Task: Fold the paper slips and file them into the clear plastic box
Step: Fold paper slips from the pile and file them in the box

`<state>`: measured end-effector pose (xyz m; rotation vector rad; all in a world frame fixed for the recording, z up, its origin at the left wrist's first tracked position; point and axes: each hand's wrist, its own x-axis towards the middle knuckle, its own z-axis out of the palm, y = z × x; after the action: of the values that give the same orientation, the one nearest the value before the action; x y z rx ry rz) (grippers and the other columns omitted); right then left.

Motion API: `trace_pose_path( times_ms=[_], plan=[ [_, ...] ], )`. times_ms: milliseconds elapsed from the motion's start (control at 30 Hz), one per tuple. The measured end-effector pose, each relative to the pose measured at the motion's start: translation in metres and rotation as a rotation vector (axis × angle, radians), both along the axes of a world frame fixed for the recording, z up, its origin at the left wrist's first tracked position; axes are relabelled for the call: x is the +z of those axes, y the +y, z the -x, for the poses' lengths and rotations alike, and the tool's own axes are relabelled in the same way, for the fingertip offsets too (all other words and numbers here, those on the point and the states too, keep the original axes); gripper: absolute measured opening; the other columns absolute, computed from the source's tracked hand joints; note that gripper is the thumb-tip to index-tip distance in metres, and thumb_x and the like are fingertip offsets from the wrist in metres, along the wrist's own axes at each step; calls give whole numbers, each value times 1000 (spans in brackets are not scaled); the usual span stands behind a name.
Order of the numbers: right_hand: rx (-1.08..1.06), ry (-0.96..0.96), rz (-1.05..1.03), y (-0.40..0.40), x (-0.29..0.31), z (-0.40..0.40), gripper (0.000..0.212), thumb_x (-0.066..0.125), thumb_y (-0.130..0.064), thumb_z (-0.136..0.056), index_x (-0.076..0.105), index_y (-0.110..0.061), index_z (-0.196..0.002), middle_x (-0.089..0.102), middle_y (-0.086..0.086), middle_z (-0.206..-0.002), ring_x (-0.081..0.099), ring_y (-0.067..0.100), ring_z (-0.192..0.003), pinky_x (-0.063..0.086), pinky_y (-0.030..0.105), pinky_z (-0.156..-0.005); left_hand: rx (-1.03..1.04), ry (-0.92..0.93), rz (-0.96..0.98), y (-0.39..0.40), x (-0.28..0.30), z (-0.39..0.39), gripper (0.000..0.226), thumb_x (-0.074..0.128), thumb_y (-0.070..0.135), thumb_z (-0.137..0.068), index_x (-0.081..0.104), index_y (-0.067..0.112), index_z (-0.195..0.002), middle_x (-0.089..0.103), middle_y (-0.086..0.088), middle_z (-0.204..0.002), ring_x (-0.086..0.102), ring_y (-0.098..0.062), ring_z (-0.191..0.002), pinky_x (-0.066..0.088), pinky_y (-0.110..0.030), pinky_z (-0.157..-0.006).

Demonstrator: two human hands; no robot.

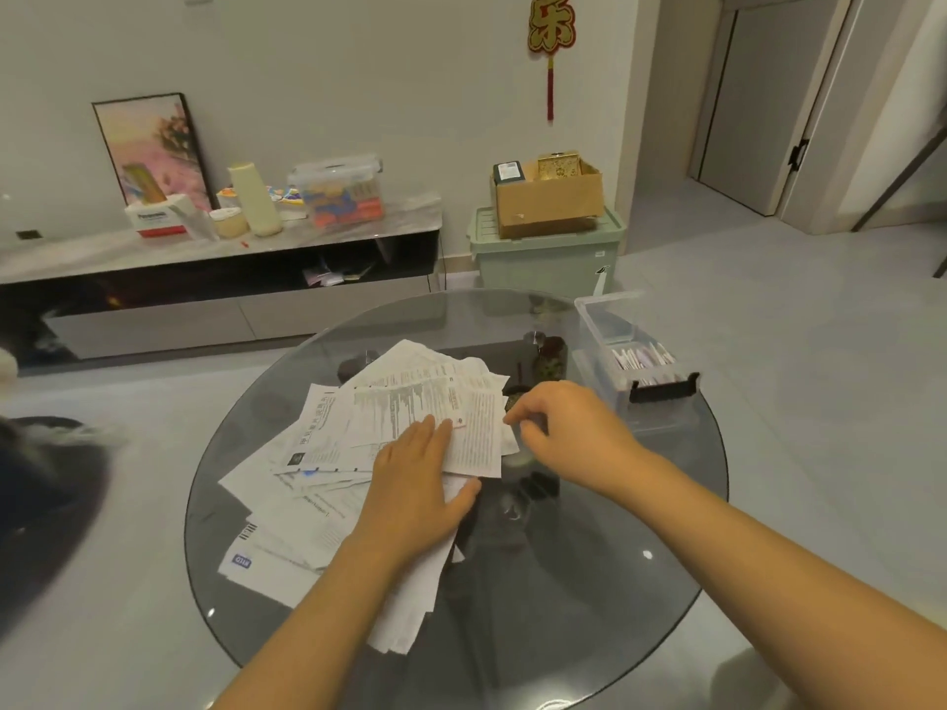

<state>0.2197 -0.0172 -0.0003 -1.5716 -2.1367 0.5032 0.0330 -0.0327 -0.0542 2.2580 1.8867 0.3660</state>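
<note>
Clearly the step in hand is taking one slip off the heap to fold it. On the glass table (589,581) a loose pile of slips (328,453) lies fanned out left of centre, and the box (633,351) stands open at the far right edge, with folded slips already upright inside. My left hand (415,479) lies flat, fingers straight, pressing on the pile and on the near end of the top slip (474,433). My right hand (569,427) has its fingers curled at that slip's right edge and seems to pinch it. Next, I judge, the slip must be lifted clear while the left hand keeps the rest from sliding, then creased. The right fingertips are turned away, so the pinch itself is hard to confirm; the print is too small to read.
</note>
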Motion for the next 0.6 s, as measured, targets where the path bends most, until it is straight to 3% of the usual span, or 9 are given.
trace_pose_path(
  times_ms=[67,167,300,400,467,533,600],
  plan=[
    [2,-23,-1,3,-3,0,29,47,-14,-91,68,-21,-110,63,-7,-113,51,6,-96,48,27,-82,12,-8,-8,4,-5,5,73,45,60,-87,20,26,-147,26,6,-153,25,-15,-139,16,-35,-115],
    [32,-54,5,7,-6,1,29,48,-15,-90,68,-20,-110,64,-6,-115,58,8,-94,50,27,-81,0,0,-108,5,-5,8,57,47,54,-90,36,29,-139,43,9,-141,39,-12,-128,23,-30,-107],
    [77,-116,47,8,-10,-1,33,52,-17,-89,63,-23,-119,62,-4,-117,56,12,-106,50,30,-86,-58,-63,-218,5,-4,7,31,53,37,-93,64,26,-120,63,7,-120,55,-14,-112,35,-29,-95],
    [145,-161,59,6,-9,-4,36,55,-26,-89,58,-26,-124,57,-5,-123,47,13,-117,45,31,-93,-95,-195,-225,4,-7,6,21,59,27,-91,72,23,-108,69,6,-106,63,-14,-97,48,-30,-88],
    [173,-153,58,4,-8,-6,34,55,-31,-90,58,-28,-124,55,-7,-126,45,12,-119,41,29,-97,-134,-254,-182,-2,-5,5,23,56,26,-92,71,25,-110,68,9,-110,61,-9,-101,46,-23,-91],
    [179,-140,50,2,-8,-9,32,53,-35,-91,59,-29,-123,55,-8,-127,44,12,-121,39,30,-100,-187,-264,-131,-9,-3,6,24,54,28,-93,69,30,-112,63,14,-119,55,-2,-109,34,-6,-92],
    [183,-141,53,-1,-9,-12,32,53,-35,-91,60,-30,-122,55,-10,-128,44,11,-122,39,30,-100,-253,-275,-45,-19,0,6,23,54,28,-93,68,35,-111,57,19,-124,47,5,-114,28,-3,-95]
  ],
)
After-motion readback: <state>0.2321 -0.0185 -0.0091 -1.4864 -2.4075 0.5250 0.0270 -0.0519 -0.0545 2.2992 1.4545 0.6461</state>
